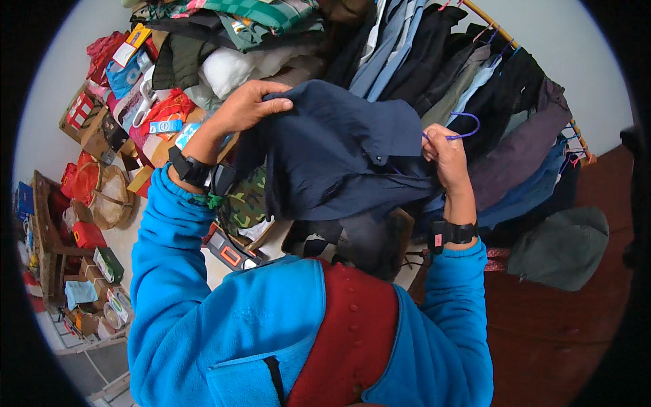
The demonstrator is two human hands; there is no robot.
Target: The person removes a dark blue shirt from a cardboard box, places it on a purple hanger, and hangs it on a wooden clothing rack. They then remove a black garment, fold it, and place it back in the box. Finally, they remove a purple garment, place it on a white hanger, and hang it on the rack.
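Note:
A dark navy collared shirt (325, 157) hangs between my two hands, its buttoned collar turned to the right. My left hand (254, 104) pinches the cloth at the shirt's upper left between thumb and fingers. Closed around the neck of a purple clothes hanger (465, 135), my right hand (442, 147) is just right of the collar. The hanger's hook curves out above that fist. Part of the hanger's body shows at the shirt opening; the rest is hidden by the cloth.
Beyond the shirt, a bamboo rail (488, 20) carries several hung garments, including a dark purple jacket (524, 142). Folded bedding (274, 15) is piled at the back. Boxes, bags and a wicker basket (109, 196) crowd the left. A grey-green cloth item (559, 249) lies on a reddish-brown surface (549, 325).

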